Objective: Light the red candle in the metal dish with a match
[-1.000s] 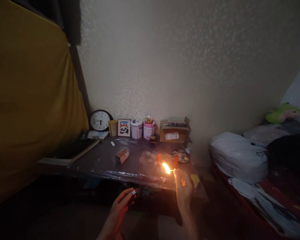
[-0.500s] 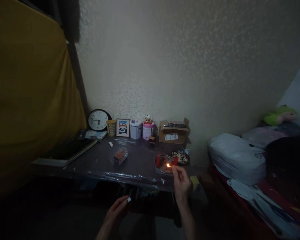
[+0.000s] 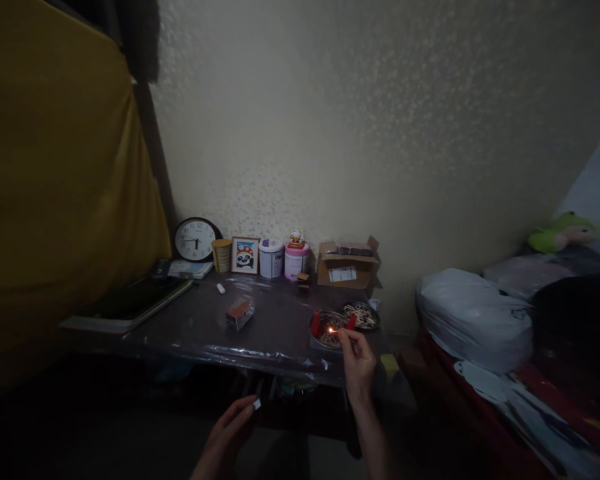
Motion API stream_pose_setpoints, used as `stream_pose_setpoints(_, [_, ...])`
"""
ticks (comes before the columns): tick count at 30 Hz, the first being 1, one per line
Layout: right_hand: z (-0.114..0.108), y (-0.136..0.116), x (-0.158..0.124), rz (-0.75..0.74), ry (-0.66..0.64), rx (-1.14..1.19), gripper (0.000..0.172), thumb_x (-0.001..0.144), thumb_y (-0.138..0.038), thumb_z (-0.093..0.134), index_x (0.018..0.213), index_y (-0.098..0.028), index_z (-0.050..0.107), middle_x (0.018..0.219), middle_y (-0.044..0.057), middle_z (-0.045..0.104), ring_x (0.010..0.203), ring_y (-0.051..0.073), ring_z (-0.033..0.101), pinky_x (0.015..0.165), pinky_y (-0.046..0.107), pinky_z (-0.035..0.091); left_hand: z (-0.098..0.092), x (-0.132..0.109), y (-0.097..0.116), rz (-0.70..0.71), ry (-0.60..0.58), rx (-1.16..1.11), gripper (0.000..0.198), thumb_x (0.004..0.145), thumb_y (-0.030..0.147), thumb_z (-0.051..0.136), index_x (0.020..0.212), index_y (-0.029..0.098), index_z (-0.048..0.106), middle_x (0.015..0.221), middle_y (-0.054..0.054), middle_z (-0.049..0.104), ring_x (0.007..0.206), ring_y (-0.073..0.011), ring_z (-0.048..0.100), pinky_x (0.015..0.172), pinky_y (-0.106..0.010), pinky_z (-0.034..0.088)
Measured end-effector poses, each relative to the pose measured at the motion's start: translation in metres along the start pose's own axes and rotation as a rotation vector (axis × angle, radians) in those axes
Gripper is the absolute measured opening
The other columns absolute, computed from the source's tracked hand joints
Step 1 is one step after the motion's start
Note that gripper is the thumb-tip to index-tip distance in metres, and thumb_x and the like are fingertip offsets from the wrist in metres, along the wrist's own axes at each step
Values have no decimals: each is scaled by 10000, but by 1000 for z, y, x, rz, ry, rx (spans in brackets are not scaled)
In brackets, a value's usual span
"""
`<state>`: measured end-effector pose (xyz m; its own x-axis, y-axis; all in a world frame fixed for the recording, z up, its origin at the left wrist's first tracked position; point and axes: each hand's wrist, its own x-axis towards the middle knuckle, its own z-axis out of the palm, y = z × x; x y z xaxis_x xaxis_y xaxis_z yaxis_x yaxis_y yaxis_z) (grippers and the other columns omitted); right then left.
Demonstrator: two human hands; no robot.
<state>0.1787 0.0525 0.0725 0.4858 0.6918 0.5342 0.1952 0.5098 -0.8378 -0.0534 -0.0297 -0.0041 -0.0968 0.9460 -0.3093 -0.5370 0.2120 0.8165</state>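
Observation:
A lit match (image 3: 336, 331) is pinched between the thumb and fingers of my right hand (image 3: 359, 363), its small flame pointing left. The flame is over a round dish (image 3: 312, 337) that stands near the table's front edge. Inside the dish are a red candle (image 3: 316, 323) at the left, another red candle (image 3: 351, 322) at the right and dark bits I cannot make out. Low in front of the table, my left hand (image 3: 227, 427) is closed on a small white-ended box (image 3: 257, 404), mostly hidden by the fingers. Behind the dish, a second dish (image 3: 377, 323) holds many matchsticks.
On the plastic-covered table (image 3: 195, 330) lies a wrapped brown pack (image 3: 241, 312). A clock (image 3: 196, 240), a picture frame (image 3: 245, 255), lidded tubs (image 3: 271, 259) and a cardboard box (image 3: 347, 272) stand along the wall. A stuffed white bag (image 3: 475, 317) sits at right.
My right hand has moved slightly left with the lit match, and the flame looks a little smaller. My left hand has dipped a little, still holding the small box.

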Motion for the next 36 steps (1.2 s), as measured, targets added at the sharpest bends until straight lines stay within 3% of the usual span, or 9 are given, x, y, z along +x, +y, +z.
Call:
stream_pose_setpoints(15, [12, 1, 13, 89, -42, 47, 232, 684, -392, 636, 731, -167, 601, 661, 10, 641, 615, 160, 590, 586, 276, 480, 5, -8, 7, -22, -17, -7, 478, 483, 466, 754, 857, 174, 693, 787, -107, 725, 848, -318, 650, 791, -421, 466])
stream_pose_setpoints(21, [20, 3, 24, 101, -60, 63, 244, 664, -394, 645, 735, -163, 609, 671, 21, 646, 617, 163, 601, 603, 288, 493, 8, -16, 14, 30, -30, 19, 426, 512, 440, 751, 846, 183, 696, 839, -101, 726, 891, -306, 641, 820, -401, 456])
stream_pose_setpoints(31, [37, 10, 39, 101, -26, 34, 286, 643, -434, 625, 704, -155, 615, 632, 16, 639, 576, 155, 582, 548, 268, 463, -10, 17, -13, -38, -41, -58, 420, 502, 425, 769, 825, 172, 684, 741, -78, 714, 725, -233, 645, 682, -321, 452])
stream_pose_setpoints(36, [40, 23, 43, 110, -9, 22, 286, 650, -431, 618, 710, -150, 623, 600, 8, 637, 547, 153, 582, 545, 272, 465, -9, 16, -12, -54, -22, -46, 457, 473, 459, 765, 834, 191, 685, 769, -76, 722, 776, -259, 647, 723, -341, 451])
